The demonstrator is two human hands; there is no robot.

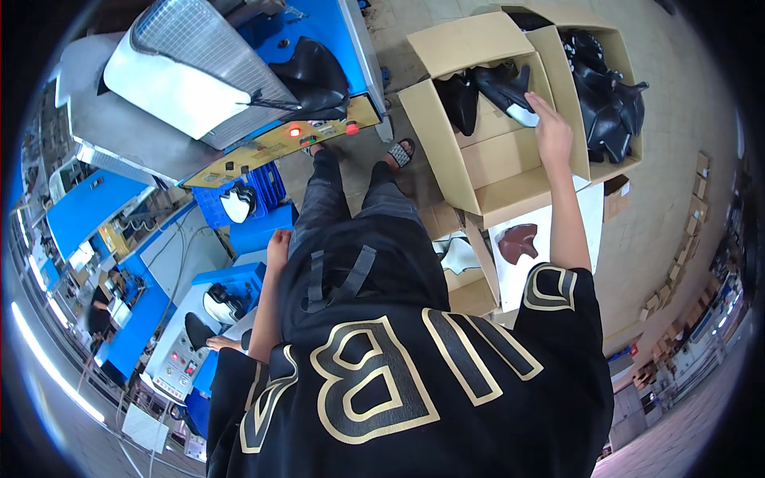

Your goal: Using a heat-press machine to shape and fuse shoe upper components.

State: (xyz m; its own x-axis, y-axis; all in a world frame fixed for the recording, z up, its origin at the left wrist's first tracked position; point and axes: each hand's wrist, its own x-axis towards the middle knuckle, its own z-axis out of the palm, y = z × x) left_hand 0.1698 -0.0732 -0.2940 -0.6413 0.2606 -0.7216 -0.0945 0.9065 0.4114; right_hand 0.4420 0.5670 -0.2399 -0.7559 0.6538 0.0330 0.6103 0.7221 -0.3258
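My right hand (551, 137) reaches into an open cardboard box (488, 163), fingers long and close together over the white end of a black-and-white saddle-shaped piece (502, 86). It appears to grip that end, though the thumb is hidden. Left of this piece in the box lies another black one (458, 103). My left hand (278, 248) hangs beside my left thigh, fingers slightly bent and partly seen, with nothing visible in it.
A second box (631, 88) at the right holds several black pieces. Below, a dark red piece (518, 243) lies on a white board. At the left stand a blue-topped machine (351, 48) and a blue crate (271, 187). Another person's hand (223, 342) is at the lower left.
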